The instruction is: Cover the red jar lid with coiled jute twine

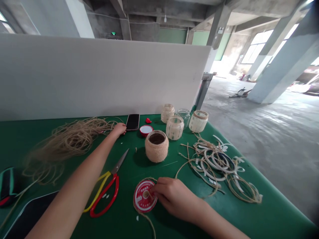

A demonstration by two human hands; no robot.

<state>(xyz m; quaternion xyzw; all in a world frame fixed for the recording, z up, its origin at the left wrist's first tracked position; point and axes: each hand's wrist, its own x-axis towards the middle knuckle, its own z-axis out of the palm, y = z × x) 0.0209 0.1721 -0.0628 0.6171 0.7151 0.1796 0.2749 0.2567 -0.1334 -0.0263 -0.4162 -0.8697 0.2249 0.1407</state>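
Right hand (171, 194) against red disc (142, 201)

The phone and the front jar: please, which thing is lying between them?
In the head view, the red-rimmed lid lies between the phone and the front jar.

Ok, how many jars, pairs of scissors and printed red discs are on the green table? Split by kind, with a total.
Fully covered tan jar: 1
Other jars: 4
Scissors: 1
Printed red disc: 1
Total: 7
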